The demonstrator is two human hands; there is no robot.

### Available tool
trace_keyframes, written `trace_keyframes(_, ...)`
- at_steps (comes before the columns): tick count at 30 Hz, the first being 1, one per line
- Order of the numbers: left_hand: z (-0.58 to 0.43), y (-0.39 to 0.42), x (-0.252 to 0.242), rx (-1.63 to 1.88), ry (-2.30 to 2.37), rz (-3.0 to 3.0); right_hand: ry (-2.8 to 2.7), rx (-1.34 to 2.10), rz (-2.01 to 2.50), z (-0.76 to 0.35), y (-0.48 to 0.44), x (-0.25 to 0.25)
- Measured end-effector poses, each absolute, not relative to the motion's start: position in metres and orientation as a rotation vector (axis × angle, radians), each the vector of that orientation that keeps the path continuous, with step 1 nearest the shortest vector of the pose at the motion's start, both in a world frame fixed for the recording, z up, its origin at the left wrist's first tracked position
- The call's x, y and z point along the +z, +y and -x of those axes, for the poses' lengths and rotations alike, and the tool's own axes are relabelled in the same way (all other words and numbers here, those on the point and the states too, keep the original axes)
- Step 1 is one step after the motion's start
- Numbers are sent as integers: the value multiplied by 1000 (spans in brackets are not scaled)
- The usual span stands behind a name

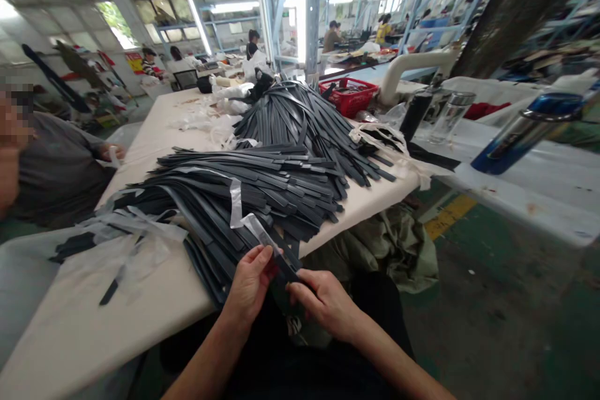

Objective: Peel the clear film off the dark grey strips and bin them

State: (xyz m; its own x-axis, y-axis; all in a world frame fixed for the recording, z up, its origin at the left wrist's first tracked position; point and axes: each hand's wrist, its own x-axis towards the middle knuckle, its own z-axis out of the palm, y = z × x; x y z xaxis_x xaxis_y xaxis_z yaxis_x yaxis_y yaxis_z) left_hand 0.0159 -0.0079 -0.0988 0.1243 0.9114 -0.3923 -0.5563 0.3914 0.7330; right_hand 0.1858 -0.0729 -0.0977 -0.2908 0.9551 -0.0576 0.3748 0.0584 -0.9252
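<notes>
My left hand [253,281] pinches a whitish translucent film strip [257,229] between thumb and finger, where it lies against the end of a dark strap [287,270]. My right hand [325,303] is closed on the near end of that same flat, leather-like strap. Just beyond my hands, a thick pile of similar dark straps [244,184] spreads across the table, its ends fanned toward the right. Another length of film [235,203] lies over the pile. How far the film still sticks to the strap is too small to make out.
A second heap of straps [290,112] lies behind, near a red basket [351,97]. Crumpled film [135,237] covers the table [117,325] at left. A blue bottle [525,131] stands on a white surface at right. Another person [60,162] sits at left.
</notes>
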Motion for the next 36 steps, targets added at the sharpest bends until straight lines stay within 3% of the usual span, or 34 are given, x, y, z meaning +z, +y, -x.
trace_keyframes(6,0,-3,-98,1206,983,-469,-1439,1572,1286,-190,-86,-123)
trace_keyframes(12,-18,-47,-115,1013,933,-558,-1496,1464,1278,-187,-81,-116)
trace_keyframes(17,3,-47,-115,1098,1016,-602,-1587,1626,1217,-192,-102,-131)
trace_keyframes(24,-1,-79,-128,840,954,-803,-1635,1597,1227,-181,-99,-136)
trace_keyframes(31,13,-84,-130,985,1063,-729,-1753,1656,1160,-202,-118,-158)
trace_keyframes(36,10,-95,-136,820,993,-893,-1816,1542,1189,-192,-115,-160)
